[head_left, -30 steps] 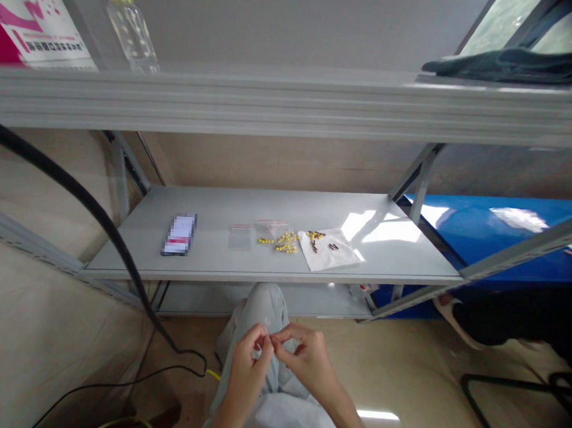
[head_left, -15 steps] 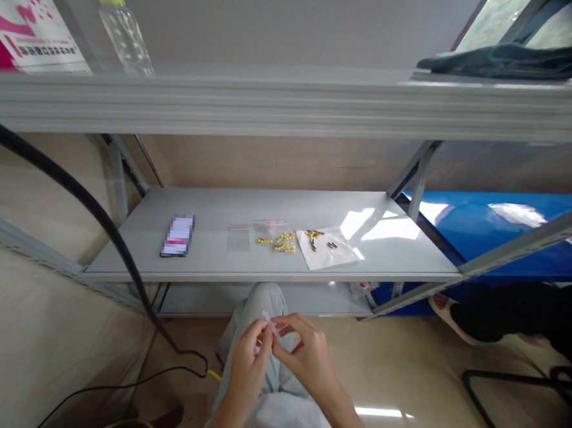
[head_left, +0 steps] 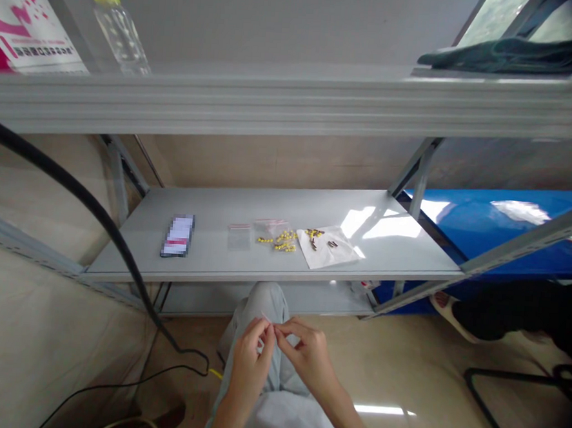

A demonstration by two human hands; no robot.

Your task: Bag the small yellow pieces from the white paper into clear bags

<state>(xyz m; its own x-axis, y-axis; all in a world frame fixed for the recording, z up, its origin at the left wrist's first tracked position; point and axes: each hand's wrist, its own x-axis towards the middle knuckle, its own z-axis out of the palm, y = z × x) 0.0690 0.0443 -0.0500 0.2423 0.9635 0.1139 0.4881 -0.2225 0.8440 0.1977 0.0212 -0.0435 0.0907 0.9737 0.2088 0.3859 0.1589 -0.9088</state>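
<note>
Nearest: left hand [head_left: 250, 360] and right hand [head_left: 309, 357] raised together over the lap, fingertips meeting. Small clear bag [head_left: 268, 324] pinched between thumb and forefinger of both hands, held just above the knee [head_left: 264, 303]; contents too small to tell. Left grip narrow, closed on the bag's left edge; right grip narrow, closed on its right edge.

Left of the hands, on the floor: black cable [head_left: 119, 249] running down from the upper left.

Beyond the knee: grey shelf [head_left: 215, 261] of a metal rack. On the shelf, left to right: phone [head_left: 179, 235] lying flat; empty clear bag [head_left: 240, 236]; loose yellow pieces [head_left: 282, 241] just beside it; larger clear bag [head_left: 330, 248] with a few dark parts on it.

Far right: blue sheet [head_left: 483, 232] past the rack's leg.

Farthest, on the upper shelf [head_left: 293, 98]: clear bottle [head_left: 116, 26] with yellow cap at left, dark cloth [head_left: 503, 59] at right.
</note>
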